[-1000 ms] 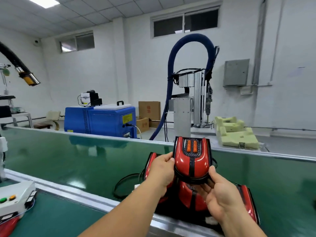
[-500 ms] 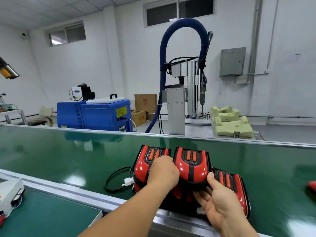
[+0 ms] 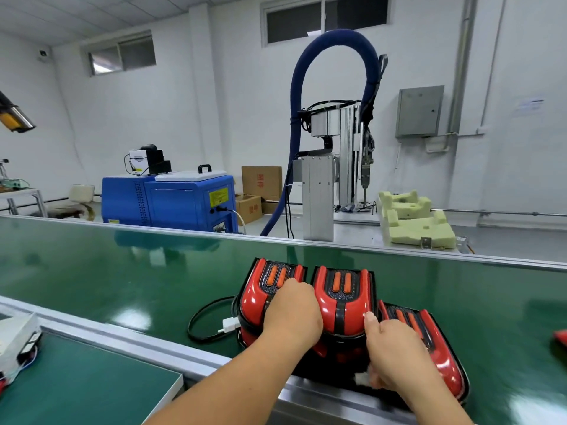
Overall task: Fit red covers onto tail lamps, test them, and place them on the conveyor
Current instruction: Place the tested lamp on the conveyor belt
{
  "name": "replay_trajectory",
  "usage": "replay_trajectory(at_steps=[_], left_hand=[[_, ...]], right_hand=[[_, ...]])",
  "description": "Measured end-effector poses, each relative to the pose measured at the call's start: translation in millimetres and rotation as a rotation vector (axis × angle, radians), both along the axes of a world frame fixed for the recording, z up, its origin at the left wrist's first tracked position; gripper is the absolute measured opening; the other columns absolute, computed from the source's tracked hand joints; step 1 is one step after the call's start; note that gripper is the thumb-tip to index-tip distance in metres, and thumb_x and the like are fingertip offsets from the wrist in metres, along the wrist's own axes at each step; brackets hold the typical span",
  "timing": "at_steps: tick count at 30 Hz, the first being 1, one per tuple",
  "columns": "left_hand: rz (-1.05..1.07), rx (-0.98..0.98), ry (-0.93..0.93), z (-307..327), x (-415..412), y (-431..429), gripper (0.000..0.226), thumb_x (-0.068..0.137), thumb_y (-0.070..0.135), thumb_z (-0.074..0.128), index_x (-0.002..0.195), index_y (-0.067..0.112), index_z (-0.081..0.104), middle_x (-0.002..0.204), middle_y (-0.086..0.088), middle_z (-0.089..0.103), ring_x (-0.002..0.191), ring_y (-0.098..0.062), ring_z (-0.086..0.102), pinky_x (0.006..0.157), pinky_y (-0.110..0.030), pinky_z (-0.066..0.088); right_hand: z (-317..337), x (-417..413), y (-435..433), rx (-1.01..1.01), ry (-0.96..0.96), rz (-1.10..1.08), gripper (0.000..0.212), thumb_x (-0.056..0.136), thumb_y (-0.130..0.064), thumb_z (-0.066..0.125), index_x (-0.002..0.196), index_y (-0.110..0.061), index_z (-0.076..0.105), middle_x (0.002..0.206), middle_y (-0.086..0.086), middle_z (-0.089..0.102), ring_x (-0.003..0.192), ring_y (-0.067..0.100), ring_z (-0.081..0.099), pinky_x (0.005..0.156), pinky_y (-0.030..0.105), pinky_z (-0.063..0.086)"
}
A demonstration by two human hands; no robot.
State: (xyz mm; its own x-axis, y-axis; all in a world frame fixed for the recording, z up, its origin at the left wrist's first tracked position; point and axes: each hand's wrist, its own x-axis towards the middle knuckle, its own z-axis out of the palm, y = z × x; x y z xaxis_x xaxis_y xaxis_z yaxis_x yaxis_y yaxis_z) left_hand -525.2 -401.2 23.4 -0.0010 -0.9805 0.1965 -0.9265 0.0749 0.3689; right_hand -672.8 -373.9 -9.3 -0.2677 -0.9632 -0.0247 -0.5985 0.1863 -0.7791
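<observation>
A red tail lamp (image 3: 342,297) with two orange strips sits on the green conveyor belt (image 3: 122,271), atop another lamp and between two more. One neighbouring lamp (image 3: 260,289) is on its left, the other (image 3: 432,345) lies tilted on its right. My left hand (image 3: 291,315) grips the middle lamp's left side. On the lamp's right side my right hand (image 3: 395,354) holds the lower edge, thumb against the red cover, fingers curled down and blurred by a white connector. A black cable (image 3: 199,323) with a white plug (image 3: 228,325) loops out to the left.
The belt's metal rail (image 3: 147,345) runs in front of me. A white test box (image 3: 15,335) sits at the left on the green bench. Another red part (image 3: 561,337) shows at the right edge. Beyond the belt stand a blue machine (image 3: 171,204) and foam fixtures (image 3: 414,222).
Both hands have brought the middle lamp down from in front of me to rest among the lamps on the belt. My view has tilted slightly right.
</observation>
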Motion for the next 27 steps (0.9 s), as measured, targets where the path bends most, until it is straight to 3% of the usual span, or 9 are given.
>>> replay_trajectory(at_steps=[1,3,6,9,15,20,24,27], left_hand=[[-0.007,-0.003,-0.033,-0.4,-0.6,1.3,0.031,0.089,0.000,0.050,0.113,0.012,0.065,0.121,-0.008,0.049,0.103,-0.028,0.058,0.089,-0.035,0.050],[-0.009,-0.001,-0.095,-2.0,-0.3,2.9,0.024,0.089,0.002,0.051,0.108,0.010,0.064,0.117,-0.008,0.047,0.103,-0.029,0.054,0.088,-0.038,0.051],[-0.011,-0.007,-0.141,-3.7,2.1,3.6,0.021,0.088,0.005,0.053,0.105,0.010,0.063,0.116,-0.008,0.045,0.106,-0.028,0.048,0.086,-0.040,0.050],[-0.034,-0.031,-0.116,-6.1,5.9,3.4,0.021,0.089,0.008,0.051,0.106,0.013,0.062,0.113,-0.005,0.041,0.104,-0.026,0.044,0.079,-0.038,0.048],[-0.059,-0.107,-0.084,-12.3,7.8,5.9,0.008,0.094,0.016,0.046,0.088,0.021,0.048,0.100,0.000,0.035,0.093,-0.022,0.041,0.067,-0.034,0.039],[-0.075,-0.141,-0.087,-8.5,8.6,5.7,0.008,0.093,0.014,0.046,0.090,0.020,0.051,0.099,0.001,0.038,0.090,-0.021,0.041,0.066,-0.034,0.038],[-0.075,-0.196,-0.072,-1.2,20.8,13.6,0.025,0.098,0.019,0.042,0.115,0.019,0.060,0.111,0.001,0.045,0.096,-0.020,0.048,0.070,-0.033,0.038],[-0.049,-0.223,0.002,4.4,43.8,34.5,0.030,0.100,0.032,0.041,0.122,0.027,0.061,0.115,0.007,0.049,0.098,-0.018,0.055,0.076,-0.033,0.044]], right_hand=[[-0.5,-1.5,-1.4,-0.036,0.187,-0.004,0.056,0.103,-0.046,0.023,0.071,-0.014,0.056,0.069,0.003,0.064,0.062,0.018,0.062,0.060,0.030,0.049],[-1.2,-3.6,-3.5,-0.043,0.328,0.000,0.055,0.103,-0.046,0.021,0.072,-0.016,0.057,0.073,-0.002,0.060,0.072,0.017,0.059,0.069,0.034,0.047],[-4.8,-5.3,-5.9,-0.030,0.364,0.035,0.056,0.102,-0.045,0.019,0.073,-0.017,0.058,0.075,-0.005,0.058,0.076,0.016,0.058,0.076,0.036,0.048],[-7.0,-7.5,-6.0,-0.056,0.374,0.009,0.057,0.101,-0.049,0.015,0.074,-0.020,0.056,0.078,-0.008,0.057,0.075,0.011,0.055,0.070,0.034,0.042],[-6.1,-13.2,-4.2,-0.106,0.363,-0.040,0.052,0.101,-0.049,0.016,0.072,-0.021,0.049,0.071,-0.011,0.045,0.075,0.017,0.050,0.070,0.035,0.039],[-3.0,-12.8,-2.0,-0.151,0.378,-0.052,0.051,0.102,-0.046,0.015,0.071,-0.022,0.049,0.073,-0.008,0.048,0.078,0.019,0.052,0.073,0.036,0.041],[7.0,1.3,-0.7,-0.161,0.413,-0.021,0.052,0.101,-0.047,0.013,0.077,-0.023,0.052,0.077,-0.008,0.052,0.076,0.015,0.053,0.069,0.035,0.040],[21.2,22.2,0.2,-0.191,0.430,0.040,0.053,0.100,-0.049,0.011,0.079,-0.023,0.052,0.081,-0.005,0.057,0.080,0.016,0.056,0.074,0.036,0.044]])
